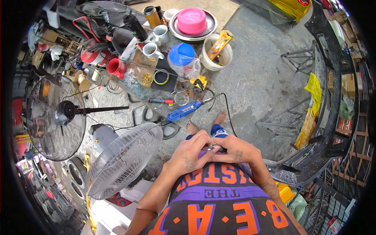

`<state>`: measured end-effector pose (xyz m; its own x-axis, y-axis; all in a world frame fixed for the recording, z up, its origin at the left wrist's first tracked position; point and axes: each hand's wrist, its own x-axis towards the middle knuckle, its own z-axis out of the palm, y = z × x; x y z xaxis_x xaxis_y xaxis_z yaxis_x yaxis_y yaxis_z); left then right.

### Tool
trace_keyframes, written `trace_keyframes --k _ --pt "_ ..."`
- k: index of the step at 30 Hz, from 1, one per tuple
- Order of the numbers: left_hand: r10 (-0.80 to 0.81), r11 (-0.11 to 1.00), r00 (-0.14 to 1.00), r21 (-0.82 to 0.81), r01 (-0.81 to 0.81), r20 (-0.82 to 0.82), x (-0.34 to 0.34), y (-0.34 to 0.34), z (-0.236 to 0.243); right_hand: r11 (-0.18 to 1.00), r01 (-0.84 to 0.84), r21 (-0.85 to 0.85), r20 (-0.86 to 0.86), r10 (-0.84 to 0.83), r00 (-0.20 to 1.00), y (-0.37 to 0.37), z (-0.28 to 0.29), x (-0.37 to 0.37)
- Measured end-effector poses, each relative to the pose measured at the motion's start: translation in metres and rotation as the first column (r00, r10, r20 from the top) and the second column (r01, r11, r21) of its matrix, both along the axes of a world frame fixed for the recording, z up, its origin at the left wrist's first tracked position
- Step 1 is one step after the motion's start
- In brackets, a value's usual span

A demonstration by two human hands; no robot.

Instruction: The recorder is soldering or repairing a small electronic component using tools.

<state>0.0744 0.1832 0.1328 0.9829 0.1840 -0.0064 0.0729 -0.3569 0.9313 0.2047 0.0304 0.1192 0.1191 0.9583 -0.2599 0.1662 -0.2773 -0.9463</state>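
My left hand [192,150] and my right hand [234,150] meet close in front of my chest, fingers curled around one small metallic object [212,147] between them. Most of that object is hidden by the fingers, so its kind cannot be told. Below the hands is my black shirt with orange and purple lettering. My bare feet [203,124] stand on the concrete floor beneath the hands. A blue corded rotary tool [184,111] lies at the near edge of a cluttered table, just beyond my feet.
The table [137,88] holds white mugs, a red mug [116,67], a blue-lidded jar [181,55], a white bucket [216,51], tape and a pink bowl on a metal tray [192,21]. Two fans [121,158] stand left. A black car bumper [333,98] curves along the right.
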Motion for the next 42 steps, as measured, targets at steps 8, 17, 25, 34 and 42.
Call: trace_keyframes --k 8,17,25,34,42 --pt "0.015 0.992 1.000 -0.129 -0.016 -0.006 -0.044 0.019 -0.017 0.954 -0.289 -0.075 0.105 0.296 0.949 0.037 0.000 -0.009" --pt "0.241 0.914 0.966 -0.313 -0.258 -0.094 -0.048 0.028 -0.035 0.836 -0.505 -0.213 0.033 0.523 0.852 0.068 -0.003 0.008" --pt "0.288 0.890 0.945 -0.322 -0.324 -0.156 -0.013 0.035 -0.057 0.803 -0.577 -0.149 -0.083 0.572 0.816 0.091 -0.024 0.048" --pt "0.670 0.717 0.708 0.441 -0.540 -0.223 0.031 0.080 -0.229 0.894 -0.273 -0.356 -0.558 0.031 0.829 0.089 -0.047 0.141" --pt "0.665 0.713 0.667 0.553 -0.431 -0.337 0.065 0.084 -0.281 0.956 -0.123 -0.266 -0.766 -0.132 0.630 0.076 -0.059 0.179"
